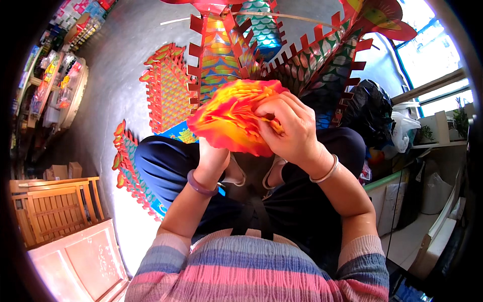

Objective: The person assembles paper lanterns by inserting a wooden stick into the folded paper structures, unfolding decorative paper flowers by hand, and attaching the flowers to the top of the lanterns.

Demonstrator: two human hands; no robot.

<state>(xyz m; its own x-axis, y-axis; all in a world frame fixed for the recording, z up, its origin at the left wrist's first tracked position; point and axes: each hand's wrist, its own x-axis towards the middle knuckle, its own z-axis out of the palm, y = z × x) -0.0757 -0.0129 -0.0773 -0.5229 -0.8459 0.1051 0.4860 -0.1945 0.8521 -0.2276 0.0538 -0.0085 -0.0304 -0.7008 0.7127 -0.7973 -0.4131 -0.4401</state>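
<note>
A layered paper flower point(234, 120), red at the rim and yellow-orange inside, is held up over my lap. My left hand point(213, 154) supports it from below; its fingers are hidden behind the petals. The thumb and fingers of my right hand point(288, 128) pinch petals at the flower's right side. Beyond the flower stand tall shiny paper structures with scale patterns and red notched edges, one orange and gold point(219, 56), another dark green and silver point(324, 79).
More scale-patterned paper pieces point(171, 90) stand on the grey floor at left. Folded wooden chairs point(56, 207) and loaded shelves point(49, 87) are farther left. A black plastic bag point(368, 109) and a white bag point(402, 132) lie at right. A thin strip point(279, 15) crosses the top.
</note>
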